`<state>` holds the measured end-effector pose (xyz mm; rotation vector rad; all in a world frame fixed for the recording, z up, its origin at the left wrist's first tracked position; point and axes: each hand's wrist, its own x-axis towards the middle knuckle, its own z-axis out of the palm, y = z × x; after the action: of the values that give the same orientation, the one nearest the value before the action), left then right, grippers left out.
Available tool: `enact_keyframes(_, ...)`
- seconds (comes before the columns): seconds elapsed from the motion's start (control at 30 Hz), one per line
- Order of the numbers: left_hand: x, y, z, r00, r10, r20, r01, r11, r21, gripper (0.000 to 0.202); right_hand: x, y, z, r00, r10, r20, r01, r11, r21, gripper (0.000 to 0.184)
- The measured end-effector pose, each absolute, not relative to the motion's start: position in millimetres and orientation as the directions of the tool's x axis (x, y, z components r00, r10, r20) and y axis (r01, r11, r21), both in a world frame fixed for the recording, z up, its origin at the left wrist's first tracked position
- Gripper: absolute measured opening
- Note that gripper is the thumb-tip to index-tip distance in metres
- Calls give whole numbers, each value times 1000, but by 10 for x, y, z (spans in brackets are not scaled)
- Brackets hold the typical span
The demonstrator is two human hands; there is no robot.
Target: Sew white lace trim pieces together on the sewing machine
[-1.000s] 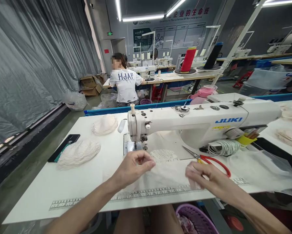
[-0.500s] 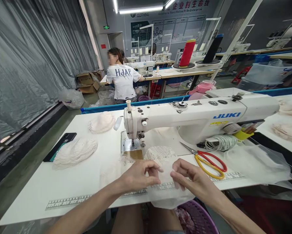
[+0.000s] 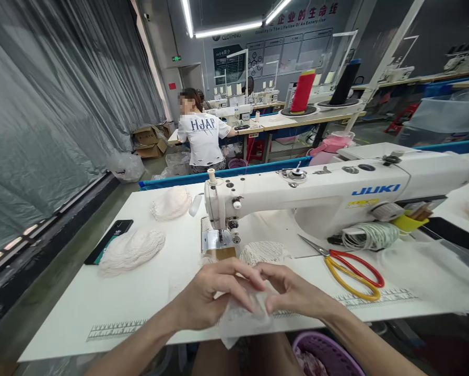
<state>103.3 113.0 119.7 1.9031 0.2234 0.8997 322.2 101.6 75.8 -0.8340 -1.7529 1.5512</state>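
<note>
A sheer white fabric piece (image 3: 245, 319) is bunched between my hands at the table's front edge, its lower end hanging over. My left hand (image 3: 214, 292) has its fingers curled over the cloth from the left. Closed on it from the right is my right hand (image 3: 291, 292), thumb and fingers pinching; some fingertips are hidden behind the cloth. Just behind my hands lies cream lace (image 3: 264, 252), below the arm of a white sewing machine (image 3: 258, 196). Scissors (image 3: 354, 269) with one red and one yellow handle rest to the right of my right hand.
Two stacks of cream lace pieces (image 3: 135, 249) lie on the left, one partly over a dark phone-like object (image 3: 119, 228). More sheer fabric (image 3: 434, 271) and a coil of pale cord (image 3: 370, 236) are at right. A purple basket (image 3: 330, 350) stands below; a co-worker (image 3: 203, 133) sits ahead.
My hands have come together, the left now reaching over toward the right. The fabric has gone from spread out to bunched between them. The camera view has shifted slightly.
</note>
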Motion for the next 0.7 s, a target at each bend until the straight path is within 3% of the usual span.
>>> enact_keyframes(0.13, 737, 1170, 1103, 709, 657, 256, -122, -243, 962, 23, 3138, 976, 814, -519, 855, -2, 20, 10, -1000, 31)
enact_keyframes(0.2, 723, 1173, 1037, 692, 711, 123, -160, -15, 987, 20, 3111, 945, 878, -518, 855, -5, 106, 59, -993, 30)
enact_keyframes(0.3, 866, 1170, 942, 676, 731, -94, -132, 246, 960, 38, 3063, 936, 958, -501, 865, 26, 275, 188, -943, 29)
enact_keyframes(0.37, 987, 1164, 900, 675, 709, -203, -10, 283, 959, 43, 3057, 947, 981, -470, 882, 36, 354, 226, -907, 29)
enact_keyframes(0.43, 1065, 1162, 885, 684, 690, -238, 79, 254, 964, 34, 3081, 956, 989, -437, 899, 24, 411, 223, -884, 30)
enact_keyframes(0.7, 1021, 1230, 954, 704, 657, -269, 145, 238, 960, 21, 3163, 1011, 979, -415, 908, 49, 475, 263, -840, 31)
